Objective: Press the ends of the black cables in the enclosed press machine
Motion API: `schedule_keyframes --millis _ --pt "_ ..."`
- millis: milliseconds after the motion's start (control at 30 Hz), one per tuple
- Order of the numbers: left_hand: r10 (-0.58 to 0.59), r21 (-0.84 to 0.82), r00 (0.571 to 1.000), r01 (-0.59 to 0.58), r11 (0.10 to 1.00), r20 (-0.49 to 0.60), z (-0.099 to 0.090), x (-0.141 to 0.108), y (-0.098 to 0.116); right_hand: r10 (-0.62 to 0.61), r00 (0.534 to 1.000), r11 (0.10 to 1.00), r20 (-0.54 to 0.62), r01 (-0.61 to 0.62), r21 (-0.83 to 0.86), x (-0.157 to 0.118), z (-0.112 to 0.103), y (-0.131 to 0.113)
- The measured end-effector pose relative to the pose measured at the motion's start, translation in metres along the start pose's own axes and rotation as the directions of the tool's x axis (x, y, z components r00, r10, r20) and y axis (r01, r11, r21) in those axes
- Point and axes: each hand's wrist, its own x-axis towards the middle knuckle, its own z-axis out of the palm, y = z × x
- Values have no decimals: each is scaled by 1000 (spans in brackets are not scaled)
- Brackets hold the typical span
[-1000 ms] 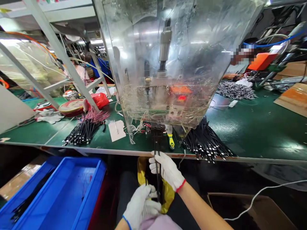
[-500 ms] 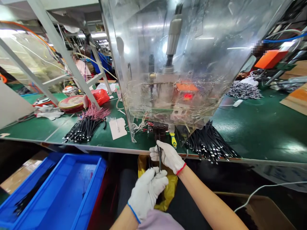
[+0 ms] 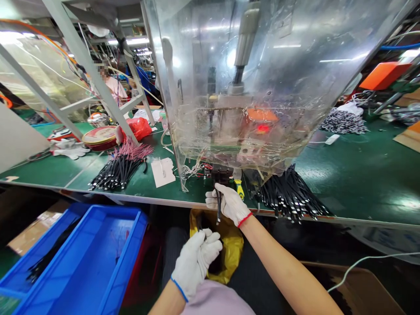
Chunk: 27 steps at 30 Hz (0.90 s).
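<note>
My right hand (image 3: 230, 204), in a white glove with a red cuff, is closed round a black cable (image 3: 218, 205) just below the table edge. The cable's metal-tipped end hangs free beneath the fingers; its upper part runs up to a small black fixture (image 3: 221, 173) with red and white wires. Lower and to the left is my left hand (image 3: 197, 259), gloved with a blue cuff, its fingers curled together. A dark strip shows by its fingertips, too unclear to name. This hand is apart from the hanging cable.
A clear plastic shield (image 3: 282, 87) stands over the fixture. Black cable bundles lie at right (image 3: 295, 194) and left (image 3: 116, 171) on the green table (image 3: 361, 183). A yellow-green tool (image 3: 239, 189) lies near the fixture. Below are blue trays (image 3: 95, 258) and a yellow bag (image 3: 229, 258).
My left hand has let go of the cable's lower end and drawn down and left. That end now hangs free below my right hand, which still grips the cable.
</note>
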Motion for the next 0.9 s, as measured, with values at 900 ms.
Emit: schedule_keyframes --millis 900 --pt "-126 809 976 -71 584 176 -91 0 -3 216 976 970 37 -219 107 -9 -71 142"
